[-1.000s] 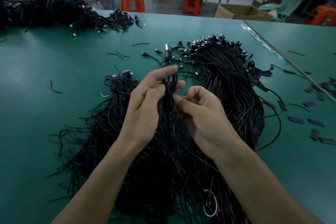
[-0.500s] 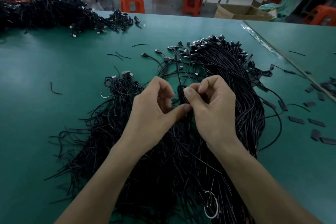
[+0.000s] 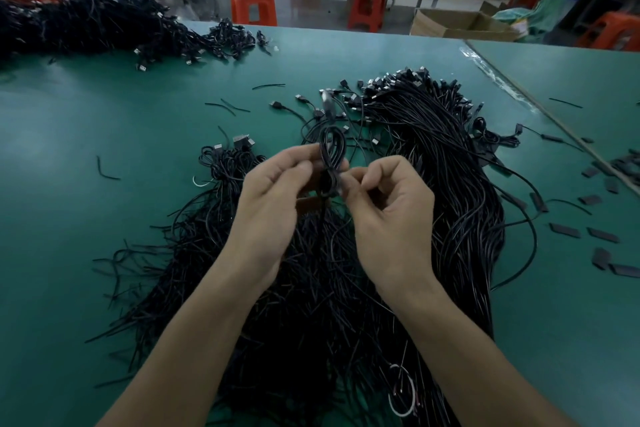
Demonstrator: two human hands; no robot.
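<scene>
Above the desk [image 3: 86,253], a looped black USB cable [image 3: 331,146] is pinched at its waist by the left hand [image 3: 273,198] and the right hand [image 3: 391,215], both closed on it. It is judged light, limp and springy, so it is best gripped at the gathered middle.

Coiled cable [image 3: 331,149]: lower turns hidden behind the fingers of left hand [image 3: 273,198] and right hand [image 3: 391,215]; its plug [image 3: 326,99] motion-blurred, type unreadable; cable pile [image 3: 311,288] cut off at the bottom edge; far heap [image 3: 69,24] cut off at the left edge.
</scene>
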